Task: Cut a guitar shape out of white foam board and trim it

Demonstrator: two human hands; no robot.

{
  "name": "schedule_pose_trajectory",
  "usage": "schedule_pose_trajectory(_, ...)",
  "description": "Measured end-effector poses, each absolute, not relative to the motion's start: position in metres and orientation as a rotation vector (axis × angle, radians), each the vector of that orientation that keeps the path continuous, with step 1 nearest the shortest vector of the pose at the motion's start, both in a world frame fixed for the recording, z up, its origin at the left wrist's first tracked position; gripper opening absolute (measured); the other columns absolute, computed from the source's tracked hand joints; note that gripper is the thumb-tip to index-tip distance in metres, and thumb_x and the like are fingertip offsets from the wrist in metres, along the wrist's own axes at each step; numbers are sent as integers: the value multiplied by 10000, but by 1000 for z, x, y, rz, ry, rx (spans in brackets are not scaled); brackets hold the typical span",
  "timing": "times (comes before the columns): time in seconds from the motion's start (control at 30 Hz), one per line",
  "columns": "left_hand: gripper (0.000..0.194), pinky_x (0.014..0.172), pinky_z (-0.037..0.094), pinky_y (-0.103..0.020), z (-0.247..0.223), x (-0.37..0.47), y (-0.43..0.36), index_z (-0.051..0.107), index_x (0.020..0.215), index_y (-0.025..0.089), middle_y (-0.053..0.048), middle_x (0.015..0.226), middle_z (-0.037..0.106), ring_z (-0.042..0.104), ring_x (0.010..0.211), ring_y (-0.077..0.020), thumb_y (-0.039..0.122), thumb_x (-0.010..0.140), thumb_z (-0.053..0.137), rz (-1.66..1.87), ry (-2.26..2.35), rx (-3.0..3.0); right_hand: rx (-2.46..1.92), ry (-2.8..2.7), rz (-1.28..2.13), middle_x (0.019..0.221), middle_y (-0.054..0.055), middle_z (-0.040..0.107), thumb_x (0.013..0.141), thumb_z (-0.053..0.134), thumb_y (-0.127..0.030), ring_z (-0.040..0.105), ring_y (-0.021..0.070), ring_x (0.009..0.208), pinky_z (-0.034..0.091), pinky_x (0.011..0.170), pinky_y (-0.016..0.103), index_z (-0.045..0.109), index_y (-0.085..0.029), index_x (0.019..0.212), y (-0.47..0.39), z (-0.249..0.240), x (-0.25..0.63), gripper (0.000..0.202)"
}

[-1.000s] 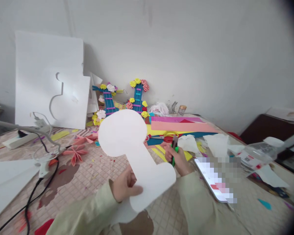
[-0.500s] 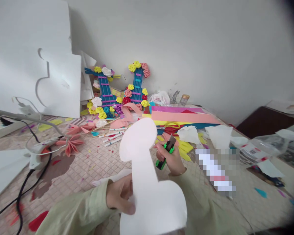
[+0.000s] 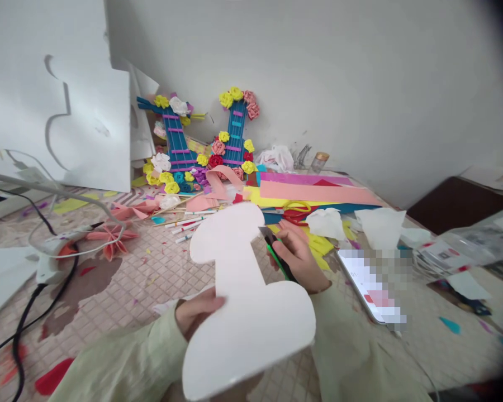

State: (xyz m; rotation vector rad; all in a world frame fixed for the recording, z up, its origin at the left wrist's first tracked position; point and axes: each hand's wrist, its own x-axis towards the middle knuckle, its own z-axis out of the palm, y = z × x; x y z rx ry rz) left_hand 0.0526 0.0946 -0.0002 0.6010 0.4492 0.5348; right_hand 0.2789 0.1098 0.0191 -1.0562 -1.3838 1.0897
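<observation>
The left hand (image 3: pixel 197 315) gripped a white foam cutout (image 3: pixel 243 301) while the right hand (image 3: pixel 299 259) held a green craft knife (image 3: pixel 276 251) at its edge, where a slip could likely nick fingers.

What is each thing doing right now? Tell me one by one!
White cutout: held up off the table, tilted.
Left hand: gripping the cutout's edge.
Right hand: closed around the cutter.
Green cutter: tip at the cutout's edge.
Phone: lying flat, screen lit.
White board: leaning on the wall, shape cut out.

Phone (image 3: pixel 366 285) lies right of cutout (image 3: pixel 243 301), paper sheets (image 3: pixel 314 192) behind
</observation>
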Motion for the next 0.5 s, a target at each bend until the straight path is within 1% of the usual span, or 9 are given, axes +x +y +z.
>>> schedule_pose_trajectory(0.07, 331, 689, 467, -284, 2, 56, 92, 667, 881, 116, -63, 751, 700, 640, 693, -201, 154, 552, 662, 558, 393, 515, -1088, -1408, 1022, 633, -18, 539, 829, 477, -378, 514, 83, 500, 431, 471, 219, 471, -178, 818, 110, 19, 278, 200)
schedule_pose_trajectory(0.13, 326, 658, 472, -286, 1, 59, 90, 679, 819, 111, -60, 717, 701, 637, 660, -201, 173, 499, 685, 559, 419, 418, -1111, -1418, 927, 639, -4, 553, 835, 462, -386, 518, 87, 491, 439, 466, 223, 501, -169, 842, 110, 18, 277, 221)
schedule_pose_trajectory(0.2, 278, 590, 472, -277, -4, 59, 89, 682, 735, 109, -57, 624, 688, 623, 581, -188, 279, 517, 710, 541, 559, 338, -1136, -1415, 822, 615, -10, 550, 832, 468, -383, 511, 86, 471, 434, 444, 215, 513, -171, 854, 109, 15, 275, 218)
schedule_pose_trajectory(0.27, 298, 531, 455, -250, -7, 57, 88, 675, 705, 113, -46, 560, 666, 602, 525, -163, 375, 568, 709, 516, 690, 336, -1172, -1435, 720, 598, -15, 546, 829, 477, -372, 511, 87, 461, 432, 432, 210, 525, -175, 852, 109, 11, 274, 205)
schedule_pose_trajectory(0.33, 304, 498, 432, -219, -5, 56, 85, 667, 724, 116, -34, 564, 658, 584, 512, -139, 381, 584, 720, 509, 721, 417, -1213, -1496, 593, 588, -16, 547, 828, 484, -349, 512, 88, 458, 433, 439, 211, 542, -177, 846, 108, 7, 273, 182)
schedule_pose_trajectory(0.4, 321, 490, 417, -198, 1, 56, 80, 661, 747, 119, -26, 597, 658, 573, 523, -124, 358, 553, 752, 508, 697, 496, -1236, -1559, 441, 588, -17, 557, 827, 491, -318, 518, 89, 464, 433, 453, 211, 557, -182, 838, 106, 5, 273, 151)
schedule_pose_trajectory(0.5, 359, 461, 389, -175, 11, 59, 74, 656, 730, 124, -10, 581, 641, 539, 493, -97, 382, 511, 775, 507, 691, 539, -1224, -1612, 253, 595, -20, 573, 820, 499, -277, 525, 86, 468, 428, 462, 204, 567, -188, 827, 103, 6, 271, 112)
